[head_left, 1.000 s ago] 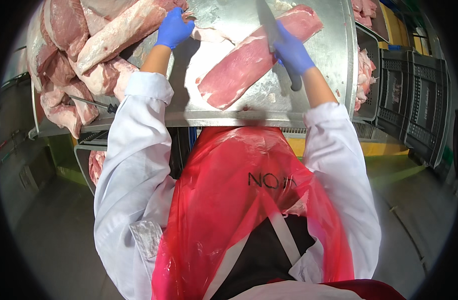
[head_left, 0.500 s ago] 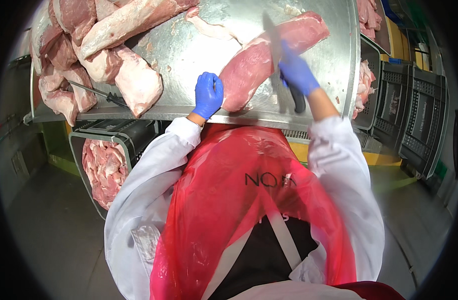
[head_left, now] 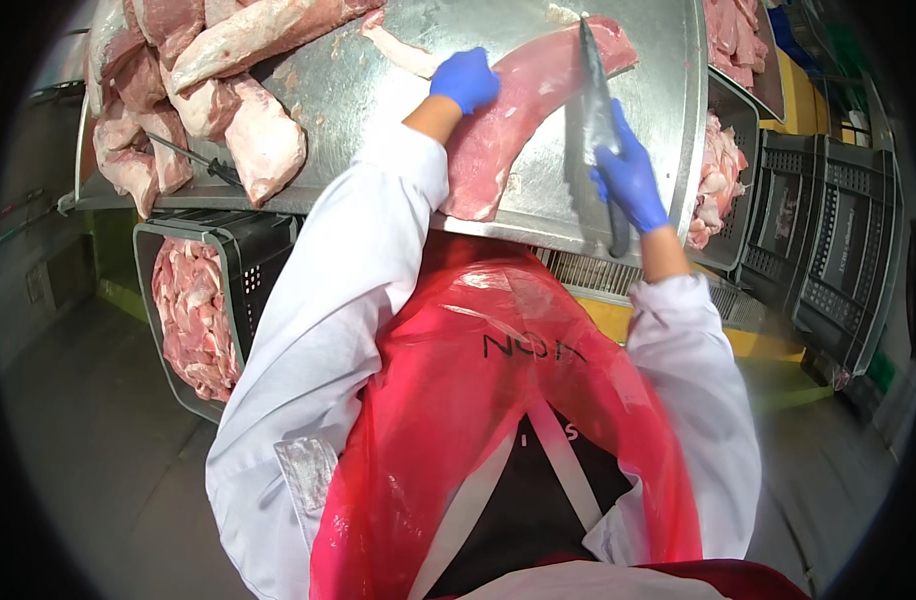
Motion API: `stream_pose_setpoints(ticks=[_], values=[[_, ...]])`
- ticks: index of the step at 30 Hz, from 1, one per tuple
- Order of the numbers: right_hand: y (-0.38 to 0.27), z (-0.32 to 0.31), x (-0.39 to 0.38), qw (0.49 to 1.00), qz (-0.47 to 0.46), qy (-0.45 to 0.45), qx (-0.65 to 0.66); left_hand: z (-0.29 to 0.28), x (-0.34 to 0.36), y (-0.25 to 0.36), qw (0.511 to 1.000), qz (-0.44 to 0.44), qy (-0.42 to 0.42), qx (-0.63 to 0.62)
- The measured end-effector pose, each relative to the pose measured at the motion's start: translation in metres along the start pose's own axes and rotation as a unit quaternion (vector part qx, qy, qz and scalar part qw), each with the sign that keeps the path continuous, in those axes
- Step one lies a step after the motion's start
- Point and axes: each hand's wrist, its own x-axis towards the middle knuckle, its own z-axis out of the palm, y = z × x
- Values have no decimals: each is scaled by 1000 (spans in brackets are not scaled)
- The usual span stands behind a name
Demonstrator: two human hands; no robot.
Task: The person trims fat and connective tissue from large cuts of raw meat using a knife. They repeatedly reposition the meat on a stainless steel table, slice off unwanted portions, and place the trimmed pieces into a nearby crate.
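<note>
A long trimmed pork loin (head_left: 523,105) lies slantwise on the metal worktable, its near end at the front edge. My left hand (head_left: 466,80), in a blue glove, is closed at the loin's left edge; its fingertips are hidden. A pale strip of trimming (head_left: 403,50) runs up to that hand from the far left. My right hand (head_left: 633,180), also gloved in blue, is closed around the handle of a knife (head_left: 596,95). The blade points away from me, at the loin's right side near its far end; whether it touches the meat I cannot tell.
Several large untrimmed pork pieces (head_left: 203,100) are heaped at the left of the worktable (head_left: 343,130), with a thin dark-handled rod (head_left: 193,155) among them. Crates of trimmings stand below left (head_left: 193,320) and at right (head_left: 718,180). Dark crates (head_left: 818,220) stand further right.
My left hand has moved away from me, from beside the loin's near end to its left edge farther up. My right hand has drawn the knife rightward and slightly nearer, its blade still pointing away.
</note>
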Motion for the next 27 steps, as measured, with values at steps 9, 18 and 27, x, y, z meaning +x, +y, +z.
stream_pose_setpoints(ticks=[9,18,27], values=[[-24,112,112,996,-36,-18,-80,-5,42,-39,974,113,-65,-184],[-38,96,-95,975,177,-127,-30,-43,78,-102,975,168,71,-130],[-34,104,-17,985,77,153,-8,10,27,-81,926,191,-196,-259]])
